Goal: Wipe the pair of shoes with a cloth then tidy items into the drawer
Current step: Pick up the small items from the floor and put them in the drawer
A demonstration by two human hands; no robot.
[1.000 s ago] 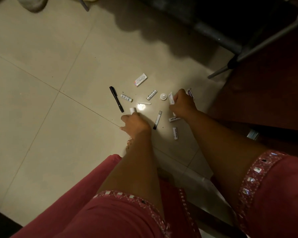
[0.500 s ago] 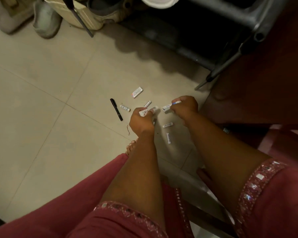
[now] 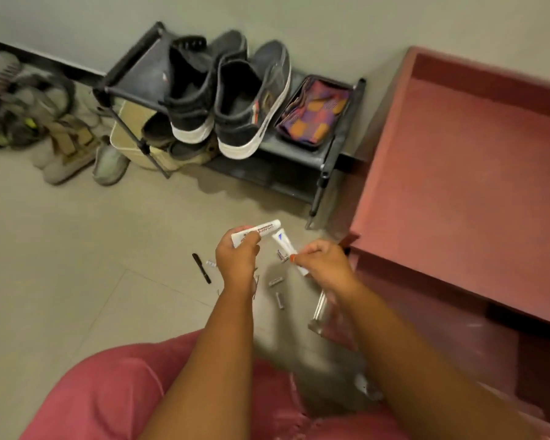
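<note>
Matt tile floor (image 3: pixel 77 249), dark cloth shoes (image 3: pixel 229 90), glossy white tubes (image 3: pixel 267 228).

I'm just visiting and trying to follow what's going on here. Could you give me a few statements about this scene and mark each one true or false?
1. Each hand holds a white tube: left hand, right hand. True.
2. The black pen is in the left hand. False: it lies on the floor.
3. The dark sneakers sit on the black rack. True.
4. The red drawer is shut. False: it stands open.
5. The patterned pouch lies inside the drawer. False: it is on the rack.
</note>
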